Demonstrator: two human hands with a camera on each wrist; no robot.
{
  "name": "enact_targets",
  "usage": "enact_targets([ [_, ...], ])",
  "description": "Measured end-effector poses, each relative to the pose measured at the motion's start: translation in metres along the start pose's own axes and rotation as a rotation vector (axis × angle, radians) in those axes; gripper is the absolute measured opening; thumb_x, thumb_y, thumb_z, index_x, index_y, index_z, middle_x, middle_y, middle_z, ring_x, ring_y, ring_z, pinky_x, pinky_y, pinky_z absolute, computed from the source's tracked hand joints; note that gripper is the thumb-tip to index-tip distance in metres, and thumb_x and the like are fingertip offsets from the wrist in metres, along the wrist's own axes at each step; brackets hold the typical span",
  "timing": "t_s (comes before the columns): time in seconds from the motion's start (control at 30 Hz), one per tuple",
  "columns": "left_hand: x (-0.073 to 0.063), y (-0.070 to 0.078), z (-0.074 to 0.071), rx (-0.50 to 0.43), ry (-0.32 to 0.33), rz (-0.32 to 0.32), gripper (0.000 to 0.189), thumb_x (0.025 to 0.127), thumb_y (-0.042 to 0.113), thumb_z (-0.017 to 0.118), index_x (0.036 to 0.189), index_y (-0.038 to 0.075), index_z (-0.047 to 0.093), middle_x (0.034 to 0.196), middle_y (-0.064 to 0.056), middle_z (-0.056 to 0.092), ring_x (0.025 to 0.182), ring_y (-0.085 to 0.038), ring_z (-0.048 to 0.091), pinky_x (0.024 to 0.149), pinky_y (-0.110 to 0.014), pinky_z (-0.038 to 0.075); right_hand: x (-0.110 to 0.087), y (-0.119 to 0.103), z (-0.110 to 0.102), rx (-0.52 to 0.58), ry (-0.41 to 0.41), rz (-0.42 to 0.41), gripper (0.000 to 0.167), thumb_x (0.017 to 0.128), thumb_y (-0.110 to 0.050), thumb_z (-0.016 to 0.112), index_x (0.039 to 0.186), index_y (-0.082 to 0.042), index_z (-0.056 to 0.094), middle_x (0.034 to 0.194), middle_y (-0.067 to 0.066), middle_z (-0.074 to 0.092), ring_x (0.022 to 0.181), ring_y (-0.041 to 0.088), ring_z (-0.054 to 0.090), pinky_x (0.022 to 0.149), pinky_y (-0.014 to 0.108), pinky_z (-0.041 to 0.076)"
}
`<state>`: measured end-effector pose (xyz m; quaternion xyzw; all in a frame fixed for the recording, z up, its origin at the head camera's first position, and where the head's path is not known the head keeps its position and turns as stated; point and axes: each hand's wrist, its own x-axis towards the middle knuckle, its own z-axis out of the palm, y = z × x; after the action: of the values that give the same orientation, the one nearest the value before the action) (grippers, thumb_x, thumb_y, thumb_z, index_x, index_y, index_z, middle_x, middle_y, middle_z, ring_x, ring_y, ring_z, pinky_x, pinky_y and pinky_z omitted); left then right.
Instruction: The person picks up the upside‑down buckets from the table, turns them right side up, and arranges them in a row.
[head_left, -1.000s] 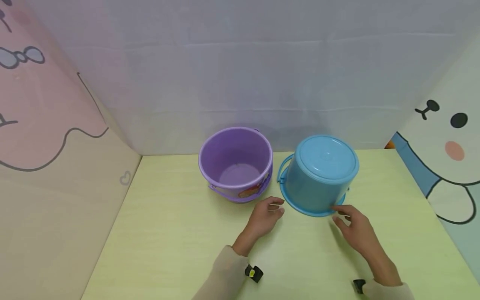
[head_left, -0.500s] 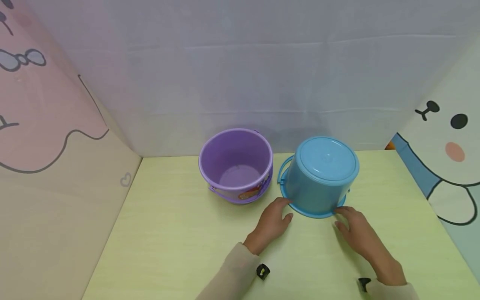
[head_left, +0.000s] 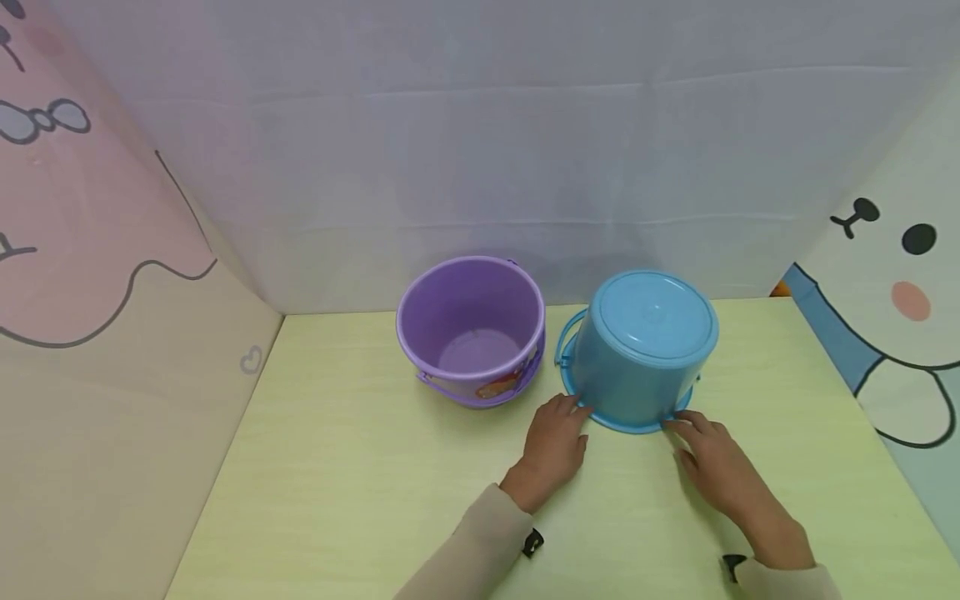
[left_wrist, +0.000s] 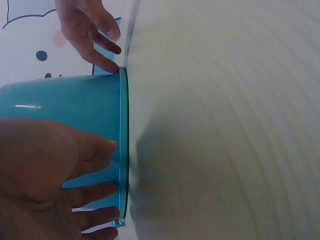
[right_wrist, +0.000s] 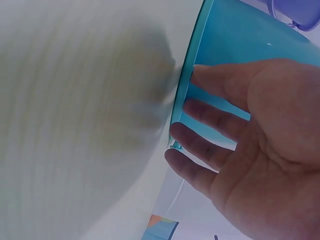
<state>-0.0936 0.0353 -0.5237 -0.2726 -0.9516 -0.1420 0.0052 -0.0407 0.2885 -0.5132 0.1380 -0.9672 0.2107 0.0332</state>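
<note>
A blue bucket [head_left: 633, 375] stands upside down on the table, its base up and its rim on the tabletop. Its handle sticks out at the left side. My left hand [head_left: 553, 446] touches the near left part of the rim; in the left wrist view its fingers [left_wrist: 97, 192] reach out along the rim, mostly straight. At the near right part of the rim is my right hand [head_left: 716, 467], and the right wrist view shows its fingers [right_wrist: 205, 145] spread loosely against the rim. Neither hand wraps round the bucket.
Just left of the blue bucket, a purple bucket [head_left: 471, 367] stands upright, its mouth up and its handle hanging down in front. The pale table [head_left: 337, 467] meets a grey-white cloth wall [head_left: 480, 150] behind. Printed panels with cartoon faces border both sides.
My left hand has moved right and reached the blue bucket's rim, from a spot between the two buckets. My right hand has shifted only slightly, staying at the rim. Both buckets stay in place.
</note>
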Motion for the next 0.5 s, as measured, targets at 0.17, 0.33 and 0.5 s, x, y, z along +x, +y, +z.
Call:
enact_targets([
  [0.17, 0.0006, 0.0042, 0.0031, 0.168, -0.027, 0.001, 0.039, 0.101, 0.025, 0.073, 0.139, 0.021, 0.068, 0.144, -0.002, 0.061, 0.138, -0.027, 0.054, 0.115, -0.04, 0.045, 0.001, 0.0019, 0.0013, -0.023, 0.003, -0.016, 0.041, 0.085, 0.013, 0.077, 0.124, 0.006, 0.068, 0.128, 0.03, 0.062, 0.106, 0.051, 0.062, 0.088, 0.065, 0.055],
  [0.33, 0.001, 0.0075, 0.0031, 0.281, -0.065, 0.012, 0.039, 0.101, 0.019, 0.071, 0.139, 0.024, 0.068, 0.145, 0.001, 0.06, 0.141, -0.026, 0.051, 0.117, -0.039, 0.043, 0.003, 0.0031, 0.0018, -0.027, -0.003, -0.035, 0.042, 0.083, 0.016, 0.075, 0.123, 0.006, 0.068, 0.126, 0.027, 0.063, 0.106, 0.049, 0.062, 0.088, 0.063, 0.055],
  [0.5, 0.001, 0.0083, -0.0003, 0.362, -0.066, 0.041, 0.041, 0.097, 0.015, 0.075, 0.136, 0.025, 0.068, 0.139, 0.005, 0.061, 0.139, -0.023, 0.051, 0.115, -0.037, 0.042, 0.0063, 0.0032, 0.0026, -0.015, -0.011, -0.05, 0.041, 0.081, 0.018, 0.074, 0.12, 0.006, 0.069, 0.124, 0.024, 0.065, 0.104, 0.045, 0.062, 0.087, 0.061, 0.056],
])
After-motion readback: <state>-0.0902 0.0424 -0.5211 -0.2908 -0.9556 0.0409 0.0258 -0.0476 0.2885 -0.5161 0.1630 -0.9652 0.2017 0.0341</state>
